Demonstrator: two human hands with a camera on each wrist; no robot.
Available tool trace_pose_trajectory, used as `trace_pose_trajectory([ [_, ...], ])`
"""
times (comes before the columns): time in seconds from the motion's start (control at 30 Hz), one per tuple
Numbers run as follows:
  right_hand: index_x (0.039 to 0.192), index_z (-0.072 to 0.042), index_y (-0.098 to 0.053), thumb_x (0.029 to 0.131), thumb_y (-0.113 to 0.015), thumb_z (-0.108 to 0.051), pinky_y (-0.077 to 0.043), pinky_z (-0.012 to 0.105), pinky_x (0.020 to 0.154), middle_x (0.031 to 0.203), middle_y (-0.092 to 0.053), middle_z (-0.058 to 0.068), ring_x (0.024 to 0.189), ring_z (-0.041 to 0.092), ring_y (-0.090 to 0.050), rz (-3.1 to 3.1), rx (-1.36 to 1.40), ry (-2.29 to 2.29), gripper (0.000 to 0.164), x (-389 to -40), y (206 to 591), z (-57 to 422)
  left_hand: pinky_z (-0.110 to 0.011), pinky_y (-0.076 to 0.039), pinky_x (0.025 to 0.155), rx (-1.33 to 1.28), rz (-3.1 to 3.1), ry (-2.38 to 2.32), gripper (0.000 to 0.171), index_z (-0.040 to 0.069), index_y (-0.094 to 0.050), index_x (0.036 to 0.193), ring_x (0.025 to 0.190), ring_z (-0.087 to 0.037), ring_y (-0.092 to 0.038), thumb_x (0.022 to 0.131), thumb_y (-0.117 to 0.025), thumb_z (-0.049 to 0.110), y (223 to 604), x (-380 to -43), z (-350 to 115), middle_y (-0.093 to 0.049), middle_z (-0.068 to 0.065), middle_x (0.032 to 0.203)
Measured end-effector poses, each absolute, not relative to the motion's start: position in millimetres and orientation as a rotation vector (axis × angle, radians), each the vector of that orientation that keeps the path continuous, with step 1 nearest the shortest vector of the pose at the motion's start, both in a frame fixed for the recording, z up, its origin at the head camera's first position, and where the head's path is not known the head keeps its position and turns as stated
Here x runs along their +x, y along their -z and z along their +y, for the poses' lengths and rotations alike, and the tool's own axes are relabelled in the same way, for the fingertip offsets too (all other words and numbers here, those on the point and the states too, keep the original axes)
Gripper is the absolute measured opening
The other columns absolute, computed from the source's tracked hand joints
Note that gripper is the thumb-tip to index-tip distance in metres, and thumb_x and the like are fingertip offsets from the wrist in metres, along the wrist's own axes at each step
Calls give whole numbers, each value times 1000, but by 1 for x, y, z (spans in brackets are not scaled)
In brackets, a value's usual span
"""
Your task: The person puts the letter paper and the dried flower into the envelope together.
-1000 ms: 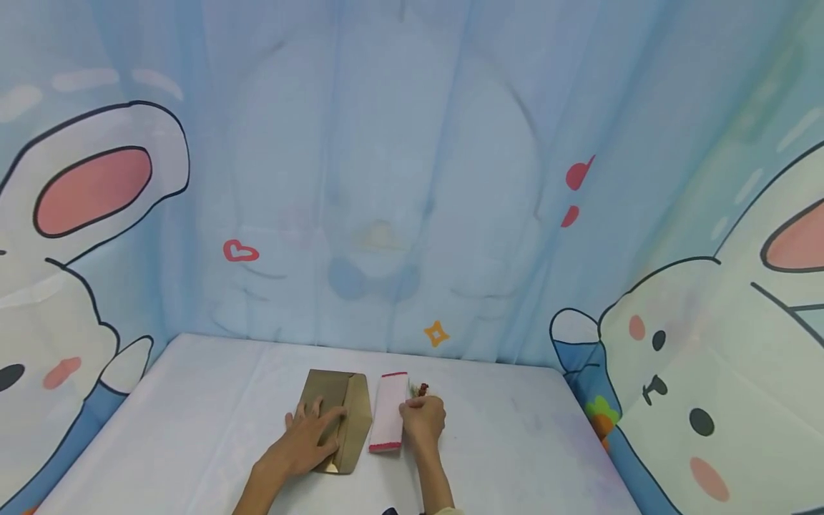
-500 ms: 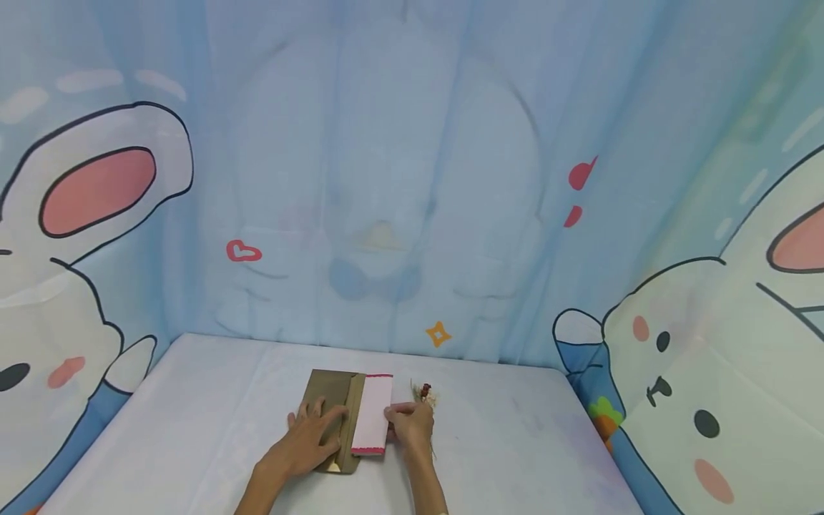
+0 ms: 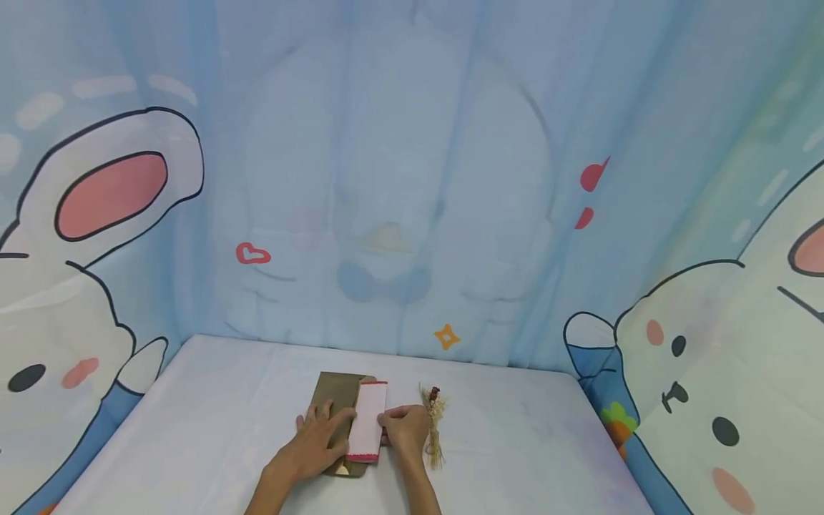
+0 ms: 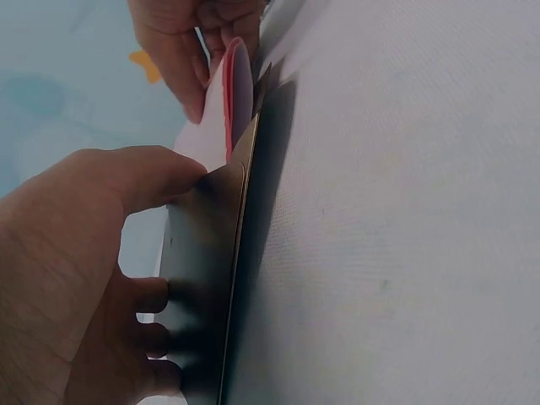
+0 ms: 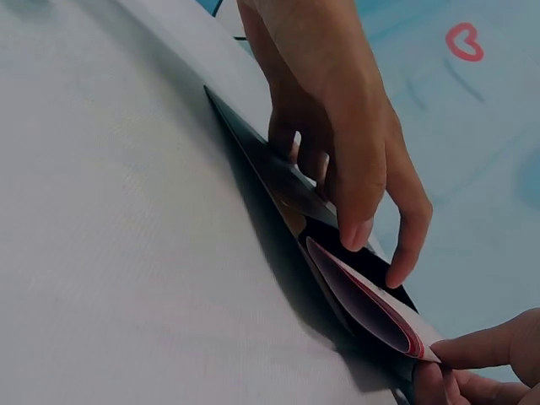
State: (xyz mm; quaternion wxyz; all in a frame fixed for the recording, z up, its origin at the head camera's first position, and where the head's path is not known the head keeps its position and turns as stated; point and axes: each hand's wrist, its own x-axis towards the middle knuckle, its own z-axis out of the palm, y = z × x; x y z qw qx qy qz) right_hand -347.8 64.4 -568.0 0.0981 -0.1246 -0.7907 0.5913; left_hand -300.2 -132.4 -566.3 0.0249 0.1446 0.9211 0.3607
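The folded pink paper (image 3: 368, 422), trimmed in red at both short ends, lies over the right-hand portion of the gold envelope (image 3: 335, 390). The wrist views show its layers bowed slightly apart at the near end. Whether its left edge sits inside the envelope cannot be determined. The right hand (image 3: 407, 429) pinches the paper's right long edge between thumb and fingers. The left hand (image 3: 312, 443) grasps nothing; its fingers are spread and their tips press the envelope, with the thumb beside the paper. The envelope rests on the white tabletop (image 3: 515, 429). A dried flower bundle (image 3: 434, 429) lies just to the right of the right hand. Behind the table hangs a light-blue curtain (image 3: 386, 179) printed with cartoon rabbits.
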Motion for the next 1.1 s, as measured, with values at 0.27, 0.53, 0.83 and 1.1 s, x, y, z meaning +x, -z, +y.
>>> trace_pose_trajectory([
  [0.27,75,3,-76,79,-83,8,-54,24,42,62,-70,10,40,7,-60,-2349,-290,-1709,9,-351,570,56,-92,-15,118,451,2863,-1107,55,19,-53,158,157,-72,-20,107,-69,32,566,-300,-132,-31,-40,170],
  [0.53,74,5,-75,77,-84,12,-55,26,41,60,-70,12,39,8,-61,-2326,-264,-1718,12,-351,573,45,-91,-13,119,450,2842,-1124,57,18,-51,160,156,-74,-18,108,-68,34,567,-298,-134,-28,-40,172],
  [0.83,78,6,-75,78,-84,13,-56,27,42,62,-71,12,40,8,-61,-2320,-237,-1705,11,-349,571,40,-92,-14,118,453,2847,-1148,56,19,-52,160,155,-75,-17,108,-68,33,565,-298,-135,-28,-40,172],
  [1.1,77,6,-76,79,-85,14,-57,27,43,62,-71,11,42,8,-61,-2330,-244,-1700,12,-350,573,36,-93,-14,117,468,2846,-1154,57,19,-52,160,156,-74,-19,108,-68,34,567,-298,-135,-29,-39,171],
])
